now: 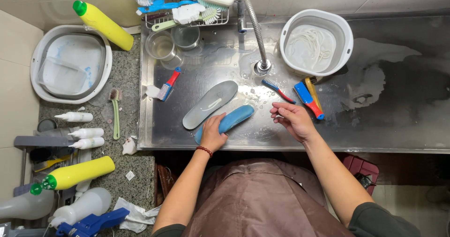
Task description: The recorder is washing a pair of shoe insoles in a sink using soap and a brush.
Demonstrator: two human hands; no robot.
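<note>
Steel sink top, wet, tiled wall beyond. Nearest: brown apron, both forearms reaching out over it. Left hand pressed flat on near end of blue insole, fingers wrapped over its edge; bead bracelet at wrist. Right hand just right of blue insole, not touching it, fingers loosely curled, holding nothing. Grey insole just beyond blue one, lying parallel, a white smear on it. Small brushes beyond right hand. Blue-red brush farther left. Tap at far centre, white basin to its right. Yellow bottles on granite at left.
</note>
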